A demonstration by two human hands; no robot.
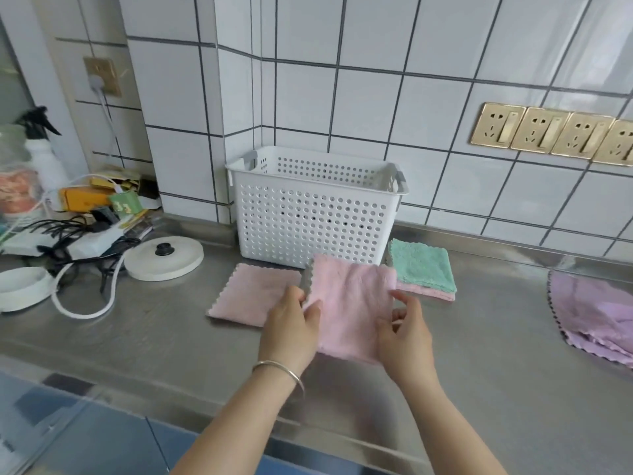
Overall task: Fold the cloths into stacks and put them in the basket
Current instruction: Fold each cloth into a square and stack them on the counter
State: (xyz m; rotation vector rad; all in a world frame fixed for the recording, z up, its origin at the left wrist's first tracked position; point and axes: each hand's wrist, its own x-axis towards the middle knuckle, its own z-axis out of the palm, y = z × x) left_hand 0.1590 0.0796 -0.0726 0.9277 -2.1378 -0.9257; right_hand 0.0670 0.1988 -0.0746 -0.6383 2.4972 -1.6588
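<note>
Both hands hold one pink cloth: left hand and right hand pinch its side edges. Beside the fingers lie a folded pink one and a green stack. Behind, the basket looks empty. Purple cloths wait far right.

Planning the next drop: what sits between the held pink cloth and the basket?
Nothing: in the head view, the pink cloth, gripped by both hands, has only bare steel counter between it and the white basket.
</note>
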